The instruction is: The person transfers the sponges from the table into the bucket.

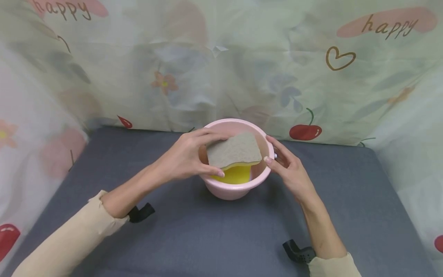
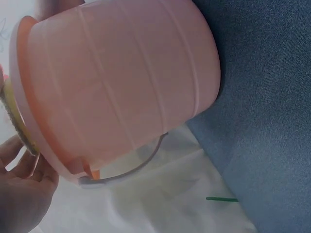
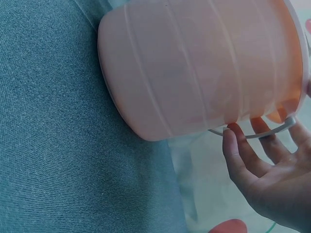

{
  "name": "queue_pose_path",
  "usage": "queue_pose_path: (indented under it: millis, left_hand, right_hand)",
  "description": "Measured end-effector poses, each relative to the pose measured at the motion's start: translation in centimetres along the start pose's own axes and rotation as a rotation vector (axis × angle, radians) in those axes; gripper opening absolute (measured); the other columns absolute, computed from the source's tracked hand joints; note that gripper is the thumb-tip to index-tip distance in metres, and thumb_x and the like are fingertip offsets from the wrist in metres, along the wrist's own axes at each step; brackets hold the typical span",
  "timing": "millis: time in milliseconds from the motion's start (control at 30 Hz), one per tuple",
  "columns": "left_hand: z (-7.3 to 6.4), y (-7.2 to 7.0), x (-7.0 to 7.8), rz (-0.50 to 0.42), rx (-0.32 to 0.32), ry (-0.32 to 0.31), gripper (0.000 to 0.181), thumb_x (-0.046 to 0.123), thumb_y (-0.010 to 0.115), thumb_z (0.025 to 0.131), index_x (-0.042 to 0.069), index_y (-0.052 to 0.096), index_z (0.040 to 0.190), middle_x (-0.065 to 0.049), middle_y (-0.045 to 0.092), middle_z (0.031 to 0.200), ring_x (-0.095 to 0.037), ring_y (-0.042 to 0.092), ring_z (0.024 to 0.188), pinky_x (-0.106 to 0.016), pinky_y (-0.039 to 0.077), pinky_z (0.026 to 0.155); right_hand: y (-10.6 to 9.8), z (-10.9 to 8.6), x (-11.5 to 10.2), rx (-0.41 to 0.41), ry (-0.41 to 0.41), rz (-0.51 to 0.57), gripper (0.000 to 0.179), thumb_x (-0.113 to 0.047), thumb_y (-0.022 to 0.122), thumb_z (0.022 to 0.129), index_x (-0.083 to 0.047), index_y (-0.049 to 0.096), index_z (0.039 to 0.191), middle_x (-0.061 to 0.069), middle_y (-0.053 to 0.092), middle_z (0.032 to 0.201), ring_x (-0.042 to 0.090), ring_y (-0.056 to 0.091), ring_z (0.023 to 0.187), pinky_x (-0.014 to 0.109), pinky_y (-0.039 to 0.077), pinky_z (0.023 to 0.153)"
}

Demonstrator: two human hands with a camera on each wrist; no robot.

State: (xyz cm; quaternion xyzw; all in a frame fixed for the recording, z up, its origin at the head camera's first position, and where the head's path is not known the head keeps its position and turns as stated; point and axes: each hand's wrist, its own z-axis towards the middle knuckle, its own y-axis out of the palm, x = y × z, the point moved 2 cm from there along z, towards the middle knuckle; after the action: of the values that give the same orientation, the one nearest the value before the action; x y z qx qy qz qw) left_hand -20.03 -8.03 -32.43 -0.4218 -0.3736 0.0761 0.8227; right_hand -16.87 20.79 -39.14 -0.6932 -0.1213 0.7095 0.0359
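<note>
A pink bucket point(image 1: 226, 192) with a pale handle point(image 2: 131, 172) stands upright on the dark table. At its mouth my left hand point(image 1: 183, 156) grips a sponge point(image 1: 235, 150), thumb on the near side and fingers on the far side. The sponge has a grey-beige upper face and a yellow layer beneath; it lies tilted over the opening. Below it, something yellow point(image 1: 238, 176) shows inside the bucket, mostly hidden. My right hand point(image 1: 292, 169) holds the bucket's right rim, thumb tip over the edge. In the right wrist view its fingers point(image 3: 265, 136) touch the outer wall beside the handle.
The table point(image 1: 194, 242) has a dark blue-grey cloth. A printed curtain point(image 1: 225, 77) with flowers, cherries and lettering rises behind it and along both sides. Black wrist mounts point(image 1: 142, 212) stick out near both beige sleeves point(image 1: 72, 234).
</note>
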Motion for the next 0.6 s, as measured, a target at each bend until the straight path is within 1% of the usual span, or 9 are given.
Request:
queue_pose_path:
  millis: [200, 467, 600]
  left_hand:
    - [0.11, 0.42, -0.07, -0.001, 0.004, 0.037, 0.074, 0.045, 0.089, 0.07, 0.018, 0.063, 0.134, 0.009, 0.058, 0.135, -0.013, 0.052, 0.127, -0.037, 0.046, 0.1]
    - [-0.07, 0.78, -0.05, -0.002, -0.015, 0.017, 0.077, 0.046, 0.091, 0.066, 0.018, 0.064, 0.132, 0.007, 0.059, 0.132, -0.015, 0.055, 0.119, -0.036, 0.048, 0.095]
    - [-0.17, 0.86, -0.09, -0.011, -0.007, 0.027, 0.076, 0.045, 0.091, 0.066, 0.015, 0.064, 0.131, 0.008, 0.06, 0.131, -0.014, 0.057, 0.115, -0.036, 0.048, 0.095]
  right_hand:
    - [0.05, 0.1, -0.04, -0.006, -0.009, 0.028, 0.06, -0.025, 0.068, 0.096, -0.03, 0.044, 0.151, 0.004, 0.043, 0.152, 0.026, 0.048, 0.133, 0.021, 0.051, 0.09]
    - [0.01, 0.0, -0.26, -0.009, -0.007, 0.029, 0.06, -0.022, 0.067, 0.096, -0.029, 0.044, 0.151, 0.003, 0.043, 0.152, 0.025, 0.047, 0.134, 0.019, 0.05, 0.09]
    - [-0.01, 0.02, -0.14, -0.006, -0.004, 0.022, 0.06, -0.022, 0.067, 0.096, -0.029, 0.044, 0.151, 0.002, 0.043, 0.152, 0.024, 0.047, 0.134, 0.019, 0.049, 0.091]
